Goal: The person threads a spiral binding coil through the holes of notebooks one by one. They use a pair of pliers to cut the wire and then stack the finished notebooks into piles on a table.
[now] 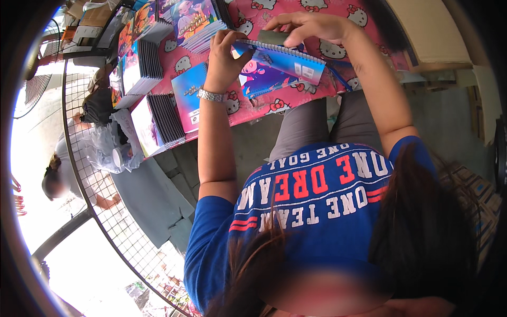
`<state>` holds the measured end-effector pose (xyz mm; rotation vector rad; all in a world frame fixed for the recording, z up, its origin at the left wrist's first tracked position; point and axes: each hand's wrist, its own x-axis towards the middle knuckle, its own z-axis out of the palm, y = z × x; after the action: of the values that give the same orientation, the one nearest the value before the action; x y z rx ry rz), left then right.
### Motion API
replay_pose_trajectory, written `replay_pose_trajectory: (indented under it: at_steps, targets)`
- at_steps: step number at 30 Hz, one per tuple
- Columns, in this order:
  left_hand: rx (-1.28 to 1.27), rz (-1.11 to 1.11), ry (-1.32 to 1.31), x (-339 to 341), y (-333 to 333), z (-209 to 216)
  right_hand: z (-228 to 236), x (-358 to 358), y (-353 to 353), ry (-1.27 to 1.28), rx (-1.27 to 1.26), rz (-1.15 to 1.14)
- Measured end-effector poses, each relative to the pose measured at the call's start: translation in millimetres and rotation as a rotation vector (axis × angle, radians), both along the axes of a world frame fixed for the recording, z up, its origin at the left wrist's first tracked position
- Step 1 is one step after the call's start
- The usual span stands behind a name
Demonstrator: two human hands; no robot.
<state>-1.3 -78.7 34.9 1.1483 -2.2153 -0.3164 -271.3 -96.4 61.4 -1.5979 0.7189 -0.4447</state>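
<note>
A spiral notebook [301,62] with a blue, pink and purple cover is tilted up over the pink table cover, its coil edge toward the far side. My left hand [224,59] pinches the notebook at the left end of its coil. At the far side of the coil, my right hand [317,29] grips a flat dark grey-green piece [271,37] between thumb and fingers. What that piece is I cannot make out. Left of my left wrist lies another notebook [186,87] with a blue cover. A blue strand or pen-like thing [339,78] is by the notebook's right end.
Stacks of spiral notebooks [141,68] line the table's left side, with more [198,24] at the back. A pink patterned cover [245,108] spreads over the table. Cardboard [438,34] stands at the right. Left, beyond a wire mesh [113,222], is another person [68,169].
</note>
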Motion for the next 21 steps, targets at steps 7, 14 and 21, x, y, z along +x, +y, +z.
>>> replay_pose_trajectory:
  at_steps: [7,14,21]
  targets:
    - [0.207,-0.027,0.142,4.6,-4.7,-3.0,-5.1,4.9,-13.6,-0.2,0.095,0.045]
    - [0.259,-0.044,0.273,-0.1,-15.0,-16.1,-34.7,7.4,-31.5,-0.388,0.279,-0.093]
    - [0.264,-0.031,0.293,-8.3,-22.8,-21.2,-44.3,2.5,-39.2,-0.525,0.402,-0.053]
